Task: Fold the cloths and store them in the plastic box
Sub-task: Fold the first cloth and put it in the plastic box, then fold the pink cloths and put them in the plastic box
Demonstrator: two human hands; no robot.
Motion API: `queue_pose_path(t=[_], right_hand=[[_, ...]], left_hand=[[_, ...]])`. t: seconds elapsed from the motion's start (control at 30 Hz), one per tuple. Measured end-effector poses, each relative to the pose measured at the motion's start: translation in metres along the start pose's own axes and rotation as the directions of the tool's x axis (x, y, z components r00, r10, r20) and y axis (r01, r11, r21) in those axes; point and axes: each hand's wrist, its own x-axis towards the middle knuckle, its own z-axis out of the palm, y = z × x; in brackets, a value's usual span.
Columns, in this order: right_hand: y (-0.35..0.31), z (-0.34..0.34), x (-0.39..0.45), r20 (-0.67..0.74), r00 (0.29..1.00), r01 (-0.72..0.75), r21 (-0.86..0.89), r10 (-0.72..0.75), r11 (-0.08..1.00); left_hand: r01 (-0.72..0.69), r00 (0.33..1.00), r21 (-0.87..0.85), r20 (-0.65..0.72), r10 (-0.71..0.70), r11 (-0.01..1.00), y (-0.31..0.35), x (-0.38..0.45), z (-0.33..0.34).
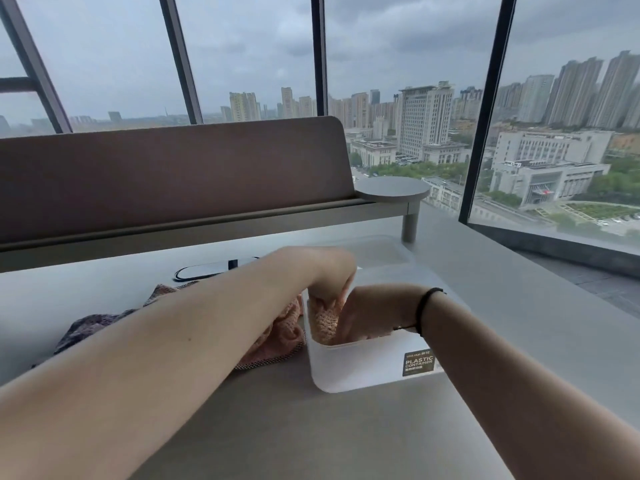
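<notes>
Desk (502,306): box (363,368), seemingly pink cloth (323,323) inside

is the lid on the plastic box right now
No: the plastic box is open at the top, and both the left hand and right hand reach into it with a pink cloth.

A high-rise office: a grey desk (485,306) with a divider panel (173,178) before floor-to-ceiling windows (398,46) overlooking city towers.

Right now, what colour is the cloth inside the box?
Pink cloth, seen in the head view.
</notes>
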Motion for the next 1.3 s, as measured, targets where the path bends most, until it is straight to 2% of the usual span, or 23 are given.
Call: queue_pose_path(t=[0.1, 0.27, 0.37, 0.57, 0.77, 0.83, 0.9, 1.0, 1.07, 1.13, 1.2, 1.23, 1.3], right_hand=[[-0.003, 0.001, 0.01, 0.079, 0.997, 0.005, -0.153, 0.007, 0.988], [0.0, -0.001, 0.016, 0.107, 0.994, 0.009, -0.202, 0.013, 0.979], [0.003, 0.004, 0.021, 0.115, 0.993, 0.044, -0.188, -0.022, 0.981], [0.006, 0.013, 0.027, 0.099, 0.994, 0.056, -0.159, -0.041, 0.986], [0.01, 0.011, 0.03, 0.193, 0.978, -0.078, -0.044, 0.086, 0.996], [0.008, 0.008, 0.023, 0.21, 0.972, -0.1, -0.03, 0.104, 0.995], [0.002, 0.0, 0.012, 0.198, 0.976, -0.087, -0.04, 0.093, 0.995], [-0.009, -0.024, -0.008, 0.054, 0.998, -0.011, -0.093, 0.016, 0.996], [-0.021, -0.039, -0.02, -0.145, 0.988, 0.032, -0.099, -0.047, 0.995], [-0.04, -0.042, -0.031, -0.372, 0.921, 0.109, -0.032, -0.113, 0.993], [-0.068, -0.027, -0.035, -0.564, 0.806, 0.239, 0.03, -0.181, 0.971], [-0.083, -0.014, -0.035, -0.614, 0.759, 0.307, 0.048, -0.215, 0.95], [-0.113, 0.02, -0.028, -0.611, 0.749, 0.389, 0.094, -0.255, 0.916]], left_hand=[[0.003, 1.0, 0.077, 0.008, -0.003, 0.997, 0.003, 0.007, 0.013], [0.071, 0.997, 0.062, -0.002, -0.071, 0.996, 0.006, 0.014, 0.025], [0.078, 0.996, 0.05, 0.045, -0.081, 0.996, 0.008, 0.016, 0.033], [0.002, 0.99, 0.151, 0.138, -0.023, 0.989, 0.011, 0.014, 0.038], [-0.062, 0.952, 0.115, 0.307, 0.024, 0.991, 0.017, 0.015, 0.039], [-0.068, 0.96, 0.085, 0.276, 0.042, 0.994, 0.018, 0.007, 0.036], [-0.089, 0.978, -0.011, 0.187, 0.09, 0.996, 0.016, -0.007, 0.027], [-0.11, 0.992, -0.162, -0.076, 0.099, 0.981, -0.002, -0.041, 0.007], [-0.112, 0.968, -0.322, -0.25, 0.03, 0.94, -0.025, -0.072, 0.0], [-0.123, 0.943, -0.512, -0.327, -0.06, 0.85, -0.053, -0.107, 0.007], [-0.112, 0.909, -0.632, -0.378, -0.179, 0.767, -0.081, -0.138, 0.032], [-0.096, 0.889, -0.674, -0.389, -0.241, 0.732, -0.094, -0.151, 0.05], [-0.048, 0.855, -0.734, -0.381, -0.352, 0.678, -0.115, -0.175, 0.089]])
